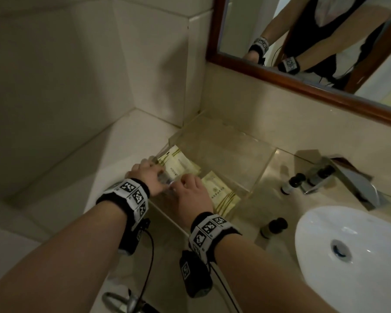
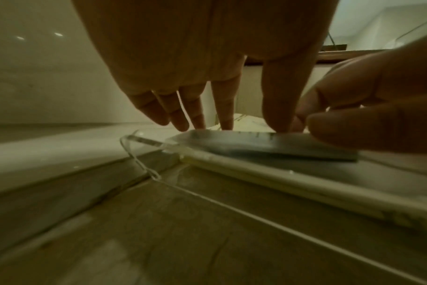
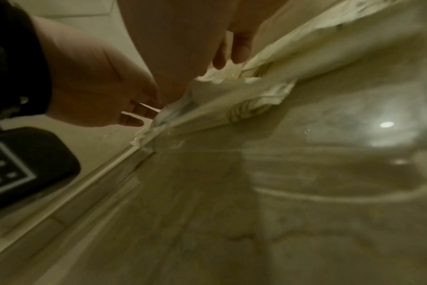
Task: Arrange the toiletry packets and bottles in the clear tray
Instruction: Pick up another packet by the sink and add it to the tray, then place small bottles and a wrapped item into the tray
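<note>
A clear tray (image 1: 226, 141) sits on the counter against the wall, with cream packets (image 1: 178, 163) at its left end and more cream packets (image 1: 221, 193) near its front. Both hands meet over the tray's near left corner on a flat grey packet (image 2: 268, 142). My left hand (image 1: 149, 175) has straight fingers (image 2: 226, 115) whose tips rest on the packet's top. My right hand (image 1: 191, 190) pinches the packet's right end with curled fingers (image 2: 354, 123). The right wrist view shows crumpled packet edges (image 3: 219, 77) under my right hand (image 3: 229, 57). Three small dark bottles stand outside the tray.
Two dark bottles (image 1: 292, 182) (image 1: 321, 175) stand beside the chrome faucet (image 1: 352, 186), a third bottle (image 1: 273, 227) sits next to the white basin (image 1: 348, 256). A wood-framed mirror (image 1: 303, 86) hangs above. A tiled ledge (image 1: 88, 168) runs left of the tray.
</note>
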Available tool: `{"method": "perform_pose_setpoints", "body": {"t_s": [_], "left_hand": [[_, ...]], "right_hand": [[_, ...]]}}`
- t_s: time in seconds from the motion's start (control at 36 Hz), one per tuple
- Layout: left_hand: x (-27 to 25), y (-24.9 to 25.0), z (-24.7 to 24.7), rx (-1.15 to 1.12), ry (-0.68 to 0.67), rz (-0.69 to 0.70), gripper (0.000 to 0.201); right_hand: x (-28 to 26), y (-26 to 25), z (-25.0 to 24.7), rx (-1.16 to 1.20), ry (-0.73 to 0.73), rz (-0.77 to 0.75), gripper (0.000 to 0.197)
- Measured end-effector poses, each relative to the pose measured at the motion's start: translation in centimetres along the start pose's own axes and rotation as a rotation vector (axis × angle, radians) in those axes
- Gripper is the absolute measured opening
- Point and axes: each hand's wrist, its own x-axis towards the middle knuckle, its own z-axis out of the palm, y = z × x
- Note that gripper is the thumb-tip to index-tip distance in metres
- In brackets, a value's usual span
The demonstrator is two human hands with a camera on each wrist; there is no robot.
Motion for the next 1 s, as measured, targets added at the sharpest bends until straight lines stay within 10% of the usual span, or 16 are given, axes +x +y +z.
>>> {"method": "perform_pose_setpoints", "body": {"t_s": [1.0], "left_hand": [[0.0,1.3,0.4,-0.078,0.007,0.066,0.053]], "right_hand": [[-1.9,1.4,-2.0,0.182,-0.105,0.197,0.045]]}}
